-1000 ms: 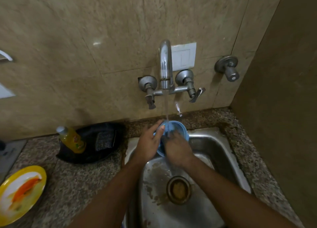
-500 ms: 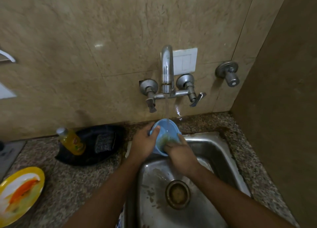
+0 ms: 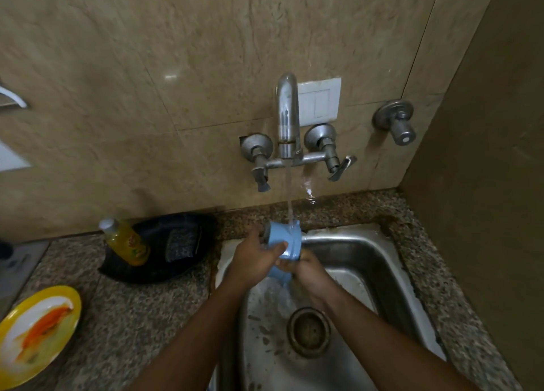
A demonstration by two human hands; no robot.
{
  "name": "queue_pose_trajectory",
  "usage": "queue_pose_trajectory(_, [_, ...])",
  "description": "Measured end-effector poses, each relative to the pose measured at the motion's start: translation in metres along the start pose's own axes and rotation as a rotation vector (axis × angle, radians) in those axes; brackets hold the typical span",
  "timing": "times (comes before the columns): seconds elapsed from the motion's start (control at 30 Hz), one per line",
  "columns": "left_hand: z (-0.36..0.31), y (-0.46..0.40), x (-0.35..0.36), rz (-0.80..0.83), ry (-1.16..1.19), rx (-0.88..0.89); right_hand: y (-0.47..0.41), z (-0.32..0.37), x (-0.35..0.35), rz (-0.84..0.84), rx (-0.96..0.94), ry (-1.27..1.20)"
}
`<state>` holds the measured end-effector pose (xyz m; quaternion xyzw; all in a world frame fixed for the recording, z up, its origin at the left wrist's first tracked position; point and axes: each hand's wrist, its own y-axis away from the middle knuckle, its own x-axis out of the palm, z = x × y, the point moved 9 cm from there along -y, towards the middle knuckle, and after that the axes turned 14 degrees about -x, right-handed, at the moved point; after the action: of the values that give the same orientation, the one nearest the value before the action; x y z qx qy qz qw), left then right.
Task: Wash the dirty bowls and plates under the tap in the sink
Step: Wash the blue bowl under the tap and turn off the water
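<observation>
Centre frame: your left hand (image 3: 256, 255) and right hand (image 3: 309, 270) both grasp blue bowl (image 3: 284, 243), tilted under tap (image 3: 288, 116) stream over sink (image 3: 368, 261). Light, rigid, likely wet-slick; grip rim and base.

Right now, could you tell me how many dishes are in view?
2: a blue bowl held by both hands under the tap, and a yellow plate on the counter at far left. Others may lie out of frame.

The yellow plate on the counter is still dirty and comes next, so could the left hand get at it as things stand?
Probably yes, once freed. The left hand now grips the blue bowl under the tap. The yellow plate lies on that hand's side, with bare counter between them.
</observation>
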<state>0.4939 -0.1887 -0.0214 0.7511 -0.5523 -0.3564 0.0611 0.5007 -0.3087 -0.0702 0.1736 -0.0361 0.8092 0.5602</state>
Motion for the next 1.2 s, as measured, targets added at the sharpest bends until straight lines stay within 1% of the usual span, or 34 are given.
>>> queue_pose_trajectory(0.07, [0.001, -0.002, 0.004, 0.017, -0.006, -0.003, -0.003, 0.003, -0.004, -0.009, 0.016, 0.046])
queue_pose_trajectory(0.1, [0.003, -0.003, 0.005, 0.026, 0.020, -0.021, -0.006, 0.008, -0.003, 0.023, -0.015, 0.137])
queue_pose_trajectory(0.17, [0.010, -0.003, 0.011, 0.068, 0.153, -0.120, -0.012, 0.023, 0.009, 0.165, -0.116, 0.410])
queue_pose_trajectory(0.23, [0.015, -0.003, 0.020, 0.126, 0.322, -0.217, -0.014, 0.030, 0.026, 0.341, -0.209, 0.788])
queue_pose_trajectory(0.27, [0.014, -0.006, 0.024, 0.136, 0.391, -0.221, -0.012, 0.032, 0.032, 0.411, -0.261, 0.979])
queue_pose_trajectory(0.3, [0.011, -0.010, 0.023, 0.114, 0.428, -0.188, -0.006, 0.036, 0.040, 0.462, -0.331, 1.103])
queue_pose_trajectory(0.37, [0.002, -0.016, 0.012, 0.031, 0.457, -0.090, 0.006, 0.044, 0.048, 0.554, -0.469, 1.198])
queue_pose_trajectory(0.4, [0.000, -0.019, 0.009, 0.015, 0.470, -0.056, 0.008, 0.048, 0.046, 0.589, -0.499, 1.249])
queue_pose_trajectory(0.43, [-0.002, -0.020, 0.008, 0.019, 0.466, -0.029, 0.005, 0.049, 0.037, 0.601, -0.484, 1.315])
queue_pose_trajectory(0.47, [-0.006, -0.020, 0.008, 0.031, 0.444, 0.002, -0.003, 0.053, 0.026, 0.572, -0.442, 1.364])
queue_pose_trajectory(0.53, [-0.018, -0.017, 0.012, 0.050, 0.376, 0.073, -0.014, 0.054, 0.018, 0.491, -0.335, 1.308])
queue_pose_trajectory(0.57, [-0.024, -0.018, 0.013, 0.059, 0.373, 0.091, -0.014, 0.053, 0.025, 0.475, -0.339, 1.248])
queue_pose_trajectory(0.6, [-0.027, -0.020, 0.013, 0.065, 0.398, 0.081, -0.011, 0.050, 0.035, 0.487, -0.382, 1.207])
queue_pose_trajectory(0.63, [-0.029, -0.022, 0.009, 0.070, 0.441, 0.067, -0.003, 0.049, 0.045, 0.521, -0.457, 1.221])
queue_pose_trajectory(0.7, [-0.025, -0.029, 0.000, 0.072, 0.516, 0.038, 0.009, 0.047, 0.042, 0.583, -0.640, 1.417])
queue_pose_trajectory(0.77, [-0.014, -0.033, -0.002, 0.060, 0.521, 0.017, 0.003, 0.052, 0.023, 0.541, -0.754, 1.617])
queue_pose_trajectory(0.8, [-0.012, -0.033, 0.001, 0.065, 0.504, 0.020, -0.003, 0.053, 0.017, 0.506, -0.724, 1.682])
queue_pose_trajectory(0.83, [-0.012, -0.032, 0.006, 0.074, 0.495, 0.023, -0.009, 0.050, 0.017, 0.508, -0.622, 1.689])
queue_pose_trajectory(0.87, [-0.013, -0.031, 0.012, 0.090, 0.484, 0.027, -0.010, 0.044, 0.023, 0.537, -0.535, 1.628])
queue_pose_trajectory(0.97, [-0.017, -0.032, 0.015, 0.132, 0.460, 0.037, -0.002, 0.034, 0.037, 0.639, -0.326, 1.225])
queue_pose_trajectory(1.0, [-0.013, -0.035, 0.014, 0.145, 0.457, 0.013, 0.001, 0.036, 0.031, 0.660, -0.259, 1.168])
queue_pose_trajectory(1.03, [-0.005, -0.038, 0.015, 0.160, 0.460, -0.029, -0.001, 0.040, 0.021, 0.639, -0.198, 1.158])
queue_pose_trajectory(1.07, [0.001, -0.039, 0.020, 0.197, 0.463, -0.070, -0.008, 0.044, 0.009, 0.583, -0.162, 1.200])
queue_pose_trajectory(1.13, [0.013, -0.036, 0.036, 0.285, 0.477, -0.188, -0.015, 0.053, 0.004, 0.503, -0.167, 1.350])
queue_pose_trajectory(1.17, [0.018, -0.035, 0.042, 0.328, 0.501, -0.231, -0.012, 0.053, 0.012, 0.530, -0.173, 1.371])
queue_pose_trajectory(1.2, [0.020, -0.034, 0.044, 0.343, 0.534, -0.245, -0.004, 0.048, 0.022, 0.607, -0.177, 1.354])
